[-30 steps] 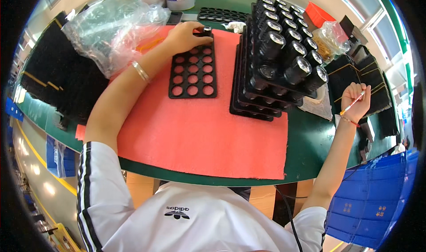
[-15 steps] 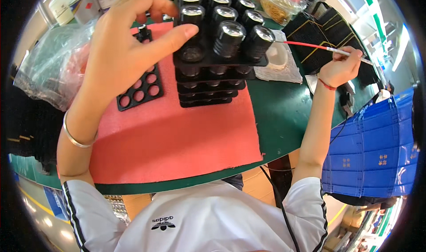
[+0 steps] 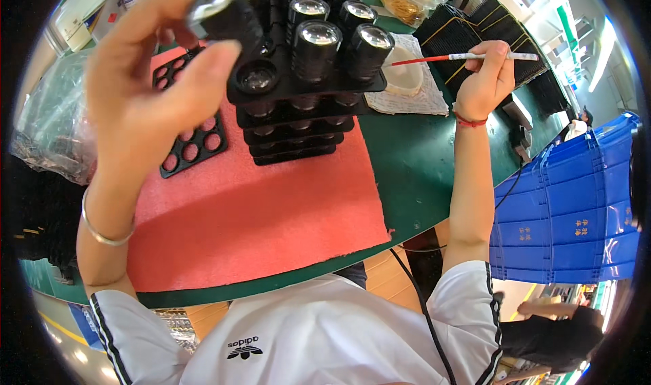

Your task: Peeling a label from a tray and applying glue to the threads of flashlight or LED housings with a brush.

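My left hand, smeared by motion, grips a tilted black lens barrel with a shiny glass top, up against the near left corner of a stacked tray. Upright lens barrels of the same kind stand in rows in the top black tray; its near left socket has no barrel standing in it. Between the fingers of my right hand lies a thin brush-like stick, red toward its tip and white behind. Its tip points left, beside the nearest right barrel, over a pale shallow dish.
The tray stack stands on a red mat on the green table. A black tray with round holes lies left of it. Plastic bags, black ribbed trays and blue bins surround the workplace. A person is behind on the right.
My left hand has closed on a lens barrel from the second row, lifted and tilted it to the left. My right hand has moved slightly left and up with the stick, now held more level.
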The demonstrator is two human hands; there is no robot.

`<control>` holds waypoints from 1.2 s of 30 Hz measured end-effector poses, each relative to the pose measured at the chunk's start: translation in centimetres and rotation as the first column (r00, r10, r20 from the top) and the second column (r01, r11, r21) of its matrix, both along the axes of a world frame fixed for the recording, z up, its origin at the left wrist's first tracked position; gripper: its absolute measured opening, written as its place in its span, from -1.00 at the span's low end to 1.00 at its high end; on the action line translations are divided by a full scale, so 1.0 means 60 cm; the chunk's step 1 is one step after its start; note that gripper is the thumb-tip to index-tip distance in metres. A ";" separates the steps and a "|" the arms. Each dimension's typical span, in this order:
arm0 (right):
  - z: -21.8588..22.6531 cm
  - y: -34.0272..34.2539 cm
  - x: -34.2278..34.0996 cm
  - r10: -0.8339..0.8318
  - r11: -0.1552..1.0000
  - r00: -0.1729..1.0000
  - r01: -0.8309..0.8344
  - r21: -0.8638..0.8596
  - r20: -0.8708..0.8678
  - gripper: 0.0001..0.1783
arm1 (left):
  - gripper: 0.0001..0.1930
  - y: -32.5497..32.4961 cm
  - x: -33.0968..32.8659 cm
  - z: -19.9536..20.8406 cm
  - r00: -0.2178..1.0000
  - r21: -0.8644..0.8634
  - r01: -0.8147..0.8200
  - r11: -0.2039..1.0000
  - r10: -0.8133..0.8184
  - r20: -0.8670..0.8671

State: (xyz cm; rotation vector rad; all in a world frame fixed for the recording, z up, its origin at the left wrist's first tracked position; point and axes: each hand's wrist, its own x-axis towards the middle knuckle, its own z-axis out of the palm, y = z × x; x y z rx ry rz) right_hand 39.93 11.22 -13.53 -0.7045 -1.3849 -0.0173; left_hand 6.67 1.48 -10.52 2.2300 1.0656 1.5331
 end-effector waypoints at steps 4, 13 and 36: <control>0.000 0.018 0.023 0.023 0.998 0.974 -0.037 -0.056 -0.224 -0.61 | -0.54 -0.024 0.012 0.001 0.951 0.093 0.297 0.950 -0.303 0.060; 0.039 0.011 0.114 0.727 0.575 0.385 -0.794 0.198 -0.569 -0.75 | -0.45 -0.044 0.048 -0.003 0.783 -0.307 0.485 0.819 -0.249 0.571; 0.071 -0.130 -0.032 0.783 0.588 0.471 -0.775 0.234 -0.407 -0.72 | -0.69 -0.050 0.040 0.009 0.771 -0.415 0.560 0.717 -0.267 0.578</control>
